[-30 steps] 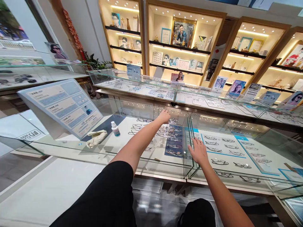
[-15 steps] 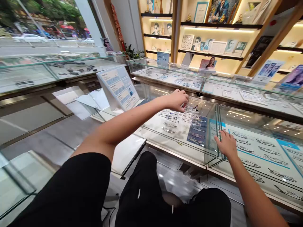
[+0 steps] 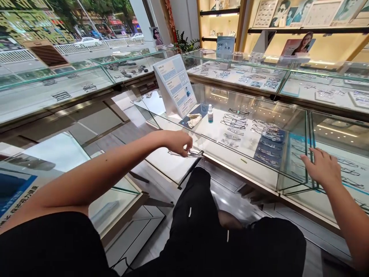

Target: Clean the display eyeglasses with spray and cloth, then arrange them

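Observation:
My left hand (image 3: 177, 141) is closed on a pair of eyeglasses (image 3: 191, 153), its fingers bent down over the thin frame. The glasses are above a white board (image 3: 167, 169) with a dark edge, close to my knee; whether they touch it I cannot tell. My right hand (image 3: 324, 165) rests on the top edge of the glass display case (image 3: 309, 146), fingers spread and holding nothing. Between the hands, rows of eyeglasses (image 3: 269, 148) lie inside the case on white and dark blue liners.
A spray bottle (image 3: 210, 114) and a crumpled cream cloth (image 3: 194, 120) lie beyond my left hand, by a leaning printed sign (image 3: 175, 86). More glass cases (image 3: 132, 67) run along the window and back. A lower glass counter (image 3: 123, 200) is at my left.
My left hand has come back from over the rows of glasses toward the white board, carrying eyeglasses. The view has swung left and down. My right hand stays on the case edge.

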{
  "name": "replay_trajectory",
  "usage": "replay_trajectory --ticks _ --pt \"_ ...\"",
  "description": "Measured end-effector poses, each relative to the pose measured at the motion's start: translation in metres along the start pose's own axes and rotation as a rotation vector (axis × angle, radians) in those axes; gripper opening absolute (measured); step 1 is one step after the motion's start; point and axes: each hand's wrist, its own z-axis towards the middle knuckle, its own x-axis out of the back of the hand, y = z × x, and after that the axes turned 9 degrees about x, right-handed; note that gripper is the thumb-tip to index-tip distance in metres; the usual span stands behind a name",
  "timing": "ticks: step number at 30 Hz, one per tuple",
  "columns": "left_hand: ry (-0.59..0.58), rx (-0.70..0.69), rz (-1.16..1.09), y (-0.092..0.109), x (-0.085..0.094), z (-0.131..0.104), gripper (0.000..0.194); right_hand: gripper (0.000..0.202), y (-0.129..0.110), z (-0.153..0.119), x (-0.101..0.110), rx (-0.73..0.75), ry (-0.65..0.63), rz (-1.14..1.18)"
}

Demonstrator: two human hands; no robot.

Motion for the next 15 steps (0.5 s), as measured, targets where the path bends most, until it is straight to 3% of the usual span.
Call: replay_trajectory --ticks 3,5,15 --pt "-0.186 0.006 0.021 -0.012 -0.024 0.012 0.037 0.076 -0.006 -0.003 0.006 -0.008 0.002 0.004" --pt "-0.203 0.037 0.056 -0.015 -0.034 0.024 0.037 0.077 -0.009 -0.005 0.009 -0.010 0.004 0.008" --pt "0.090 0.107 0.141 -0.028 -0.055 0.103 0.026 0.079 -0.008 -0.007 0.007 0.001 0.018 0.019"
